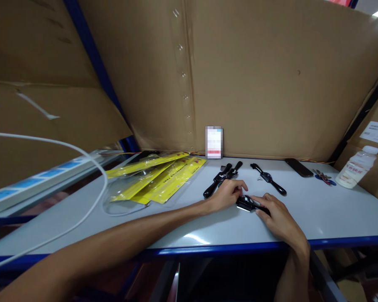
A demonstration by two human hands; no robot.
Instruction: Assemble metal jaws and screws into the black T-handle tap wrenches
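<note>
A black spokeshave (246,202) with a bright blade edge sits low over the near part of the table, between my hands. My right hand (275,216) grips its right handle, thumb and fingers closed around it. My left hand (227,195) is closed at the tool's left end, its fingertips bent against the top near the screws; the left handle is hidden behind it. Just beyond my left hand, more black spokeshaves (220,178) lie crossed in a small pile. Another spokeshave (269,179) lies alone farther right, with a small shiny part beside it.
Yellow cards in clear plastic packaging (157,180) overlap on the left. A white cable (105,176) loops past a power strip (34,182). A blurred white screen (214,142) leans against the cardboard wall (255,84). Rightward lie a dark phone (298,167), keys (324,178) and a bottle (356,168).
</note>
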